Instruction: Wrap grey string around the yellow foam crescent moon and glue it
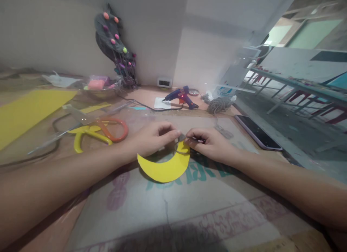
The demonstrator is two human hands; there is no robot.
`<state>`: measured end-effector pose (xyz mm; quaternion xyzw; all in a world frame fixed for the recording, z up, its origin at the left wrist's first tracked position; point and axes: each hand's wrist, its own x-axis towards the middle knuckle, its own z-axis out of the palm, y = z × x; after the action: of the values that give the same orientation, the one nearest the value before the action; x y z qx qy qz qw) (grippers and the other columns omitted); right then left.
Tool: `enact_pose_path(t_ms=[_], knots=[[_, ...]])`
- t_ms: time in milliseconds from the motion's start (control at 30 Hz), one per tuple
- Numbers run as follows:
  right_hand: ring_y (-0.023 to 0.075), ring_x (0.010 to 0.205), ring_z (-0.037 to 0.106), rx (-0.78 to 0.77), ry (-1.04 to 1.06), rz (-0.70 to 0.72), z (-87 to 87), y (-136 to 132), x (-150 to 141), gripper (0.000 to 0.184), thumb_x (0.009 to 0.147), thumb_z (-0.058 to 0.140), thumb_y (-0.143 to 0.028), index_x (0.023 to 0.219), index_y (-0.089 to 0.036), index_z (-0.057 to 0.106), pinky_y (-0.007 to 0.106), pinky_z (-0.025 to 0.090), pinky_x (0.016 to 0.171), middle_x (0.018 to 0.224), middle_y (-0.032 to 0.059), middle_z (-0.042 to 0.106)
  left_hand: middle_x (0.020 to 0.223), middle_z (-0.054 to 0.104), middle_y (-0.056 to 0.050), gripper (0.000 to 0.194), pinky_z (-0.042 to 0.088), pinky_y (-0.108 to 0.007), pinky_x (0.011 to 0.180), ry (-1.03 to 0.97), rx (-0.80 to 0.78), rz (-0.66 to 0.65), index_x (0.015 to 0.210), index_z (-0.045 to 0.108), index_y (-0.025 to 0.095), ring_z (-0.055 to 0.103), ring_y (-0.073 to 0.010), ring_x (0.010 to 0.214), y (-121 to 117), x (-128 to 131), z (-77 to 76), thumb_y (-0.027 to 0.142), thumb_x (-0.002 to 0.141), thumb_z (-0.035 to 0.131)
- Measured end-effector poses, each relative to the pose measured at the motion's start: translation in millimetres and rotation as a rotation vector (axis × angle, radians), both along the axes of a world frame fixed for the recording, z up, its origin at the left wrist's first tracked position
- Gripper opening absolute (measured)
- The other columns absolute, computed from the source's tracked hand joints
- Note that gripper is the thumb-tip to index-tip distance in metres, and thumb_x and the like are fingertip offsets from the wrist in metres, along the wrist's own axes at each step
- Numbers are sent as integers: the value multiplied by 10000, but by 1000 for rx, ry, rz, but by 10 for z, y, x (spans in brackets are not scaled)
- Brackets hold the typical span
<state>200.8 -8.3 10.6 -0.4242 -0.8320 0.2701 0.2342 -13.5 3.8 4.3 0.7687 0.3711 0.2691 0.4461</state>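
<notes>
A yellow crescent moon cut-out [164, 171] is in front of me, its curve toward me and its right tip raised between my hands. Grey yarn [181, 137] bunches at that tip, with a loop of it lying across the yellow. My left hand [162, 135] pinches the yarn from the left between thumb and forefinger. From the right, my right hand [206, 142] has its fingertips closed on the yarn close against the tip. The exact grip of the right fingers is partly hidden.
Behind my hands lie a blue glue gun [179, 97] with a red light, and a ball of grey yarn [219, 105]. Scissors [114, 129] and yellow sheet [29, 112] are left, a phone [257, 132] right. A grey yarn-wrapped crescent with pompoms [110, 38] leans against the wall.
</notes>
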Motion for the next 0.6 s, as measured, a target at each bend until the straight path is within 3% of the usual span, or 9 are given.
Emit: enact_pose_path(t_ms=[300, 600], knots=[[109, 627, 538, -89, 65, 22, -24, 20, -27, 203, 840, 581, -343, 849, -155, 659, 209, 420, 561, 720, 10, 636, 687, 630, 7, 298, 385, -200, 545, 90, 161, -21, 818, 634, 158, 529, -105, 600, -16, 22, 14, 413, 889, 497], [85, 602, 487, -148, 123, 72, -1, 12, -9, 208, 869, 552, -335, 867, -147, 641, 193, 381, 533, 703, -10, 585, 702, 627, 16, 300, 393, -203, 571, 64, 126, -31, 834, 628, 167, 543, -103, 636, -12, 8, -15, 421, 908, 485]])
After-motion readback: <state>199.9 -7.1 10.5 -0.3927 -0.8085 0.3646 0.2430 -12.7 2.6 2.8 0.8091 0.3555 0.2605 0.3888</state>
